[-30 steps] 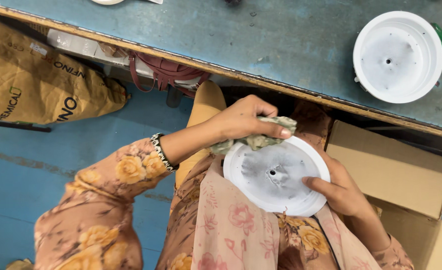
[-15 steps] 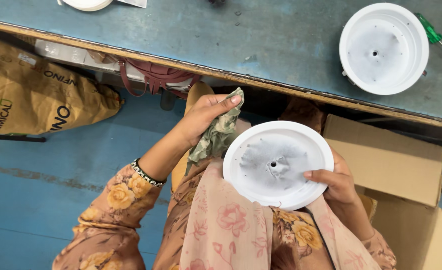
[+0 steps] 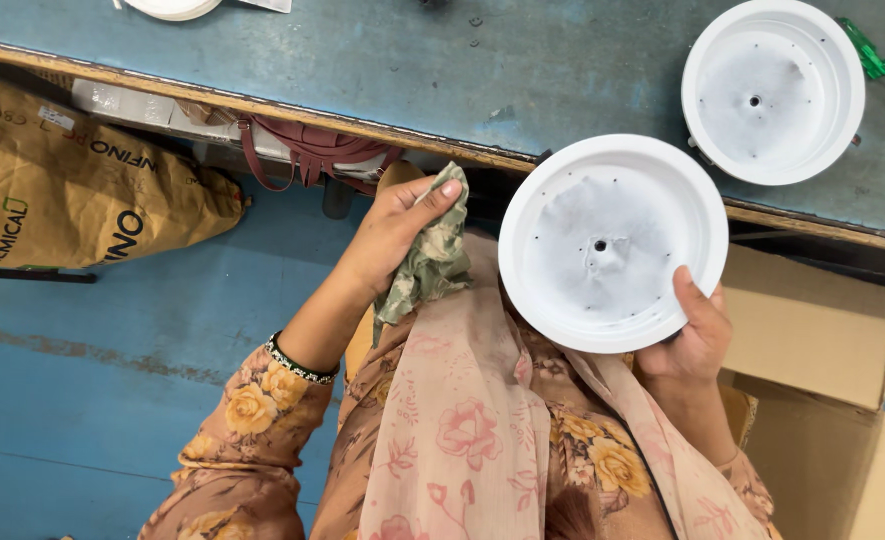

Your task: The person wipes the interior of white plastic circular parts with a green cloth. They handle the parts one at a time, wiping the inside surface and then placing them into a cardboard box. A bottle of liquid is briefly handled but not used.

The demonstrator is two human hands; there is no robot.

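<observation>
My right hand (image 3: 690, 335) grips the lower right rim of a round white plastic dish (image 3: 612, 243) with a small hole at its centre, held up over my lap near the bench edge. My left hand (image 3: 394, 232) is closed on a crumpled greenish cloth (image 3: 428, 264), which hangs just left of the dish without touching it. A second white dish of the same kind (image 3: 772, 90) lies on the blue workbench (image 3: 442, 60) at the upper right.
A green-handled screwdriver (image 3: 867, 55) lies beside the second dish. Brown cardboard boxes (image 3: 812, 340) stand at my right. A tan printed sack (image 3: 72, 190) sits on the blue floor at the left, and a reddish bag (image 3: 307, 150) hangs under the bench.
My left hand has lifted the cloth off the dish and drawn it to the left. My right hand has raised the dish up and to the right, toward the bench edge.
</observation>
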